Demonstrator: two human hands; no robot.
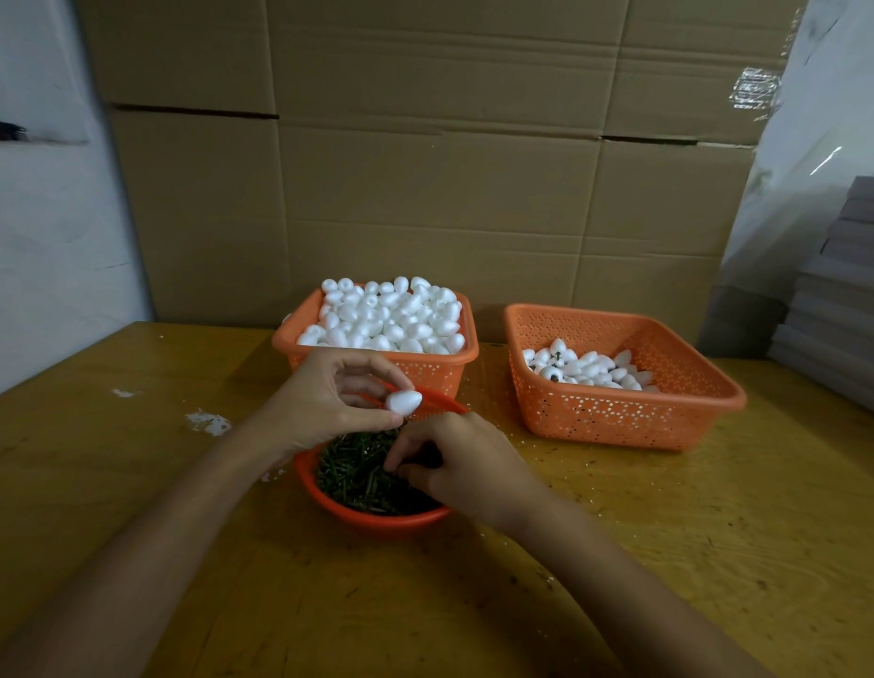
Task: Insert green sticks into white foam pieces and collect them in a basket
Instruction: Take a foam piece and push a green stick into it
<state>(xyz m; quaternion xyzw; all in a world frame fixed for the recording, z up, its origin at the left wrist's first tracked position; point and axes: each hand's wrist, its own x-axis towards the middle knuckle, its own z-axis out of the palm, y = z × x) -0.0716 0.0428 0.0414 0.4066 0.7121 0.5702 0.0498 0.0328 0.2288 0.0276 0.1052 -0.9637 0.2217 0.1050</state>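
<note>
Left hand [327, 398] is hovering over the far rim of the red bowl [376, 518], pinching one white foam piece [404, 401] between thumb and fingertips, pointed end toward the bowl's right side.

Right hand [454, 462] is reaching into the bowl from its right side, fingertips drawn together and dipping into the green sticks [356, 472]. The view is too blurred to tell whether a stick is caught between them. The two hands are near each other but not touching.

The bowl is sitting on the yellow tabletop [718, 530], heaped with sticks. The right hand is covering the bowl's right rim and part of the heap; the left hand and its foam piece are hiding part of the far rim.

Just behind the bowl, a full orange basket [435, 357] is overflowing with loose foam pieces [391, 315]; the left hand is blocking part of its front wall.

Behind and to the right of the bowl, well apart from it, a second orange basket [620, 413] is holding a small pile of foam pieces [586, 369], a few showing dark green ends.

To the bowl's left, white scraps [207, 423] are lying on the tabletop. Cardboard boxes [425, 163] are standing behind both baskets. Far right of the bowl, a stack of grey sheets [845, 286] is piled at the tabletop's edge.
</note>
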